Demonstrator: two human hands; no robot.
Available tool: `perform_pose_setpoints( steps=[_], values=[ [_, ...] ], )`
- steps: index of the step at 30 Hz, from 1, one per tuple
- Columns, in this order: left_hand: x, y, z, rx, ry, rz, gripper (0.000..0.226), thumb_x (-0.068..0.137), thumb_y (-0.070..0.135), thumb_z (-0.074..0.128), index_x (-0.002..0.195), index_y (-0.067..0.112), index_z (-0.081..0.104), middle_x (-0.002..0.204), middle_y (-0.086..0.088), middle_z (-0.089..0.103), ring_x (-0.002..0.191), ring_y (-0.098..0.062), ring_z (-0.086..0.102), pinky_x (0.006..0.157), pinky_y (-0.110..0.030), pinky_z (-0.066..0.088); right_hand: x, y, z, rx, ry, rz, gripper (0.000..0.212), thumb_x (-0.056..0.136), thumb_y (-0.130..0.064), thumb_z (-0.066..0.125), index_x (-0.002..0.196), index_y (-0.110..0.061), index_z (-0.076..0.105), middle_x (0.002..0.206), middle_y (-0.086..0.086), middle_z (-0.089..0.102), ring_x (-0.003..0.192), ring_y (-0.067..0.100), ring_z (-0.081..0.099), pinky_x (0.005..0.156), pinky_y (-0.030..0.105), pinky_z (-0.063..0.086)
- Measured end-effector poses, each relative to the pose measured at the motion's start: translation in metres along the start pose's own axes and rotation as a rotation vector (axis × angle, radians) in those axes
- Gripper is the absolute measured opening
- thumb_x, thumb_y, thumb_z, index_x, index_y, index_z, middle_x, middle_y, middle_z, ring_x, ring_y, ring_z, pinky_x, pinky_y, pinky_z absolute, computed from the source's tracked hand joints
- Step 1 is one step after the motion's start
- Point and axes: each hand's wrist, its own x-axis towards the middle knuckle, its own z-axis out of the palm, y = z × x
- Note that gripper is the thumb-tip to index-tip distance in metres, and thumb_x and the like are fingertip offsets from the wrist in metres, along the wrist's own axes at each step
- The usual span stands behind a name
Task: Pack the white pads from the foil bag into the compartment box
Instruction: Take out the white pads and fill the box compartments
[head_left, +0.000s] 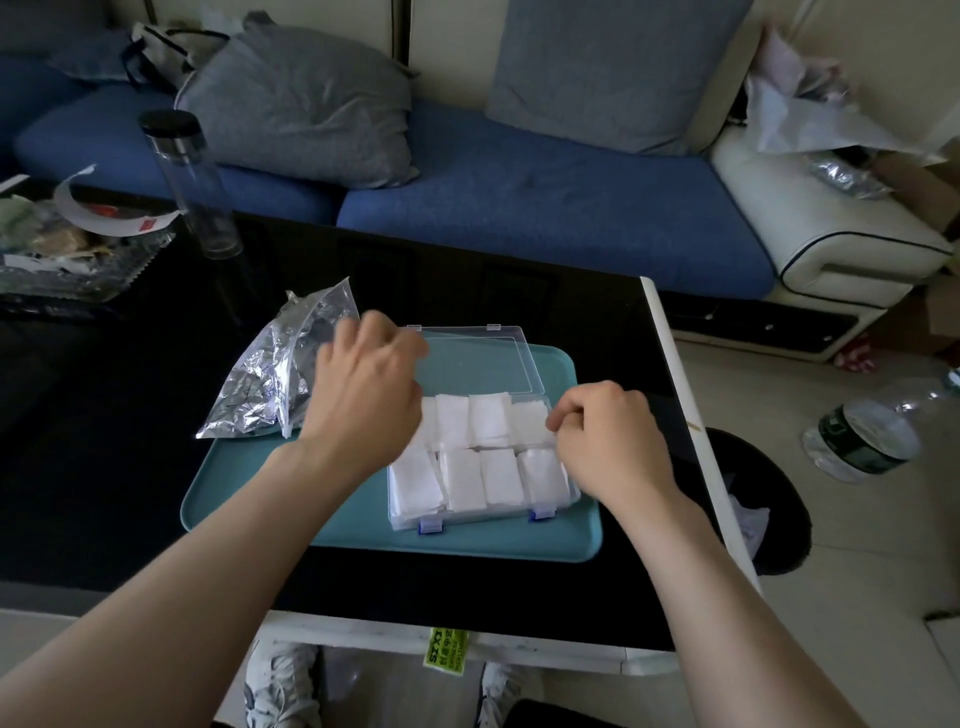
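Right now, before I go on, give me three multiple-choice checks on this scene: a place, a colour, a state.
1. Where is the foil bag relative to the compartment box? A) left of it B) right of it C) inside it
2. What colour is the tray under the box? A) red B) teal C) yellow
3. How is the lid? A) shut and latched B) open, folded back C) removed
1 A: the bag lies at the box's left, partly on the tray. 2 B: teal shows round the box. 3 B: the lid lies back behind the filled compartments.
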Motion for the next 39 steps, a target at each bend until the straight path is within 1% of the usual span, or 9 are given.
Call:
perform_pose_setpoints(
  steps=[6, 9, 13, 18, 25, 30, 33, 36, 39],
  values=[
    [0.007, -0.036, 0.002, -0.041, 0.079, -0.407, 0.075, 0.087, 0.012, 0.066, 0.154, 0.003, 0.033, 0.161, -0.026, 0.024, 0.145, -0.050, 0.025, 0.112, -0.066, 0.030, 0.004, -0.029, 0.019, 0.101, 0.009, -0.107, 0.032, 0.098, -0.002, 0.052, 0.095, -0.020, 0.078, 0.077, -0.010, 0.067, 0.050, 0.003, 0.052, 0.050, 0.019, 0.037],
    [0.008, -0.050, 0.006, -0.068, 0.010, -0.503, 0.063, 0.094, 0.017, 0.065, 0.147, -0.001, 0.036, 0.155, -0.028, 0.035, 0.143, -0.051, 0.032, 0.113, -0.065, 0.033, 0.008, -0.048, 0.033, 0.140, -0.028, -0.197, 0.038, 0.096, 0.001, 0.049, 0.094, -0.022, 0.079, 0.089, -0.006, 0.075, 0.054, 0.003, 0.055, 0.052, 0.019, 0.042],
    [0.009, -0.058, -0.001, -0.129, 0.053, -0.522, 0.041, 0.094, 0.005, 0.057, 0.130, 0.000, 0.040, 0.131, -0.029, 0.049, 0.115, -0.053, 0.051, 0.090, -0.056, 0.041, 0.009, -0.078, 0.049, 0.187, -0.048, -0.378, 0.037, 0.097, 0.003, 0.051, 0.111, -0.017, 0.078, 0.111, -0.004, 0.074, 0.095, 0.009, 0.067, 0.085, 0.027, 0.058],
    [0.014, -0.074, -0.009, -0.203, -0.007, -0.482, 0.037, 0.094, 0.008, 0.060, 0.130, 0.006, 0.054, 0.125, -0.019, 0.063, 0.114, -0.042, 0.057, 0.085, -0.044, 0.044, 0.013, -0.113, 0.066, 0.204, -0.117, -0.619, 0.049, 0.088, 0.013, 0.052, 0.127, -0.011, 0.072, 0.131, 0.002, 0.067, 0.122, 0.019, 0.061, 0.108, 0.034, 0.050],
    [0.012, -0.097, -0.017, -0.252, -0.090, -0.335, 0.032, 0.096, 0.003, 0.055, 0.128, 0.005, 0.057, 0.121, -0.017, 0.061, 0.114, -0.036, 0.056, 0.088, -0.033, 0.038, 0.013, -0.126, 0.093, -0.126, -0.288, -0.701, 0.041, 0.085, -0.006, 0.060, 0.114, -0.027, 0.078, 0.102, 0.003, 0.078, 0.100, 0.028, 0.069, 0.096, 0.040, 0.054],
    [0.005, -0.103, -0.021, -0.170, -0.156, -0.370, 0.036, 0.089, -0.011, 0.046, 0.124, -0.001, 0.045, 0.117, -0.021, 0.042, 0.094, -0.046, 0.055, 0.083, -0.053, 0.050, 0.014, -0.124, 0.091, -0.166, -0.284, -0.700, 0.035, 0.094, -0.009, 0.060, 0.111, -0.030, 0.082, 0.105, -0.006, 0.081, 0.101, 0.021, 0.069, 0.106, 0.040, 0.045],
    [0.006, -0.108, -0.021, -0.171, -0.139, -0.413, 0.036, 0.088, -0.014, 0.046, 0.122, -0.002, 0.045, 0.112, -0.018, 0.039, 0.099, -0.044, 0.052, 0.080, -0.047, 0.047, 0.014, -0.129, 0.089, -0.192, -0.278, -0.660, 0.030, 0.088, -0.012, 0.060, 0.104, -0.027, 0.081, 0.096, -0.006, 0.079, 0.095, 0.019, 0.068, 0.107, 0.037, 0.040],
    [0.006, -0.110, -0.018, -0.248, -0.162, -0.467, 0.027, 0.103, 0.012, 0.058, 0.123, -0.002, 0.046, 0.118, -0.017, 0.041, 0.107, -0.034, 0.047, 0.084, -0.035, 0.036, 0.015, -0.129, 0.095, -0.209, -0.204, -0.654, 0.012, 0.089, -0.019, 0.057, 0.085, -0.021, 0.068, 0.070, -0.006, 0.065, 0.069, 0.017, 0.060, 0.100, 0.041, 0.041],
    [0.005, -0.119, -0.012, -0.216, -0.202, -0.493, 0.031, 0.097, 0.027, 0.070, 0.107, 0.003, 0.054, 0.119, -0.017, 0.050, 0.105, -0.029, 0.048, 0.084, -0.033, 0.035, 0.019, -0.131, 0.102, -0.197, -0.122, -0.634, 0.006, 0.102, -0.018, 0.054, 0.098, -0.019, 0.057, 0.063, -0.009, 0.047, 0.055, 0.016, 0.043, 0.087, 0.043, 0.042]
  ],
)
